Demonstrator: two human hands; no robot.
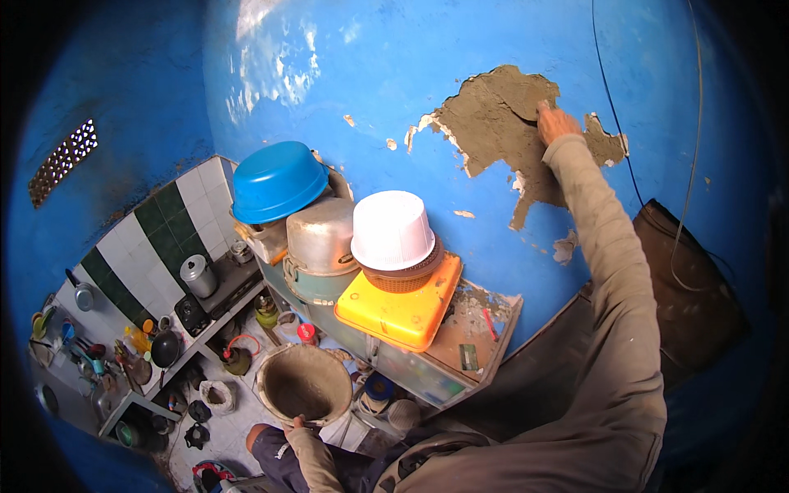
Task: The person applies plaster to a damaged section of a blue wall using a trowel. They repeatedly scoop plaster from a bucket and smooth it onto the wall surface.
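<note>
Right hand (pixel 558 123) up at the blue wall (pixel 370 99), against a grey-brown patch of mortar (pixel 493 115) with ragged, flaking edges. Fingers curled, palm side turned away; cannot tell whether they grasp a tool. A thin dark line (pixel 523 119) runs across the mortar to the fingers: tool edge or crack, unclear. Hand and right sleeve (pixel 612 246) cover part of the patch's right side.

Left hand (pixel 299 423) low, at the near rim of a mortar-smeared bucket (pixel 330 368). Fingers grasp that rim; some of them hidden beneath hand and bucket. Bucket's inside shadowed, depth of contents hard to judge. What bears its underside is out of sight.

Between the hands, a cabinet surface (pixel 462 329). On it, a yellow tub (pixel 378 308) bottom up; on the tub, a brown basket (pixel 403 282), mostly masked by a white basin (pixel 393 230) whose top is washed out by glare. Behind, a blue basin (pixel 278 181) overhangs a metal pot (pixel 320 234), hiding things under it. Cabinet glass murky, contents a blur.

Right: brown panel (pixel 699 304), partly behind the sleeve. Far left: kitchenware (pixel 99 353), small and crowded, pieces hard to separate.
</note>
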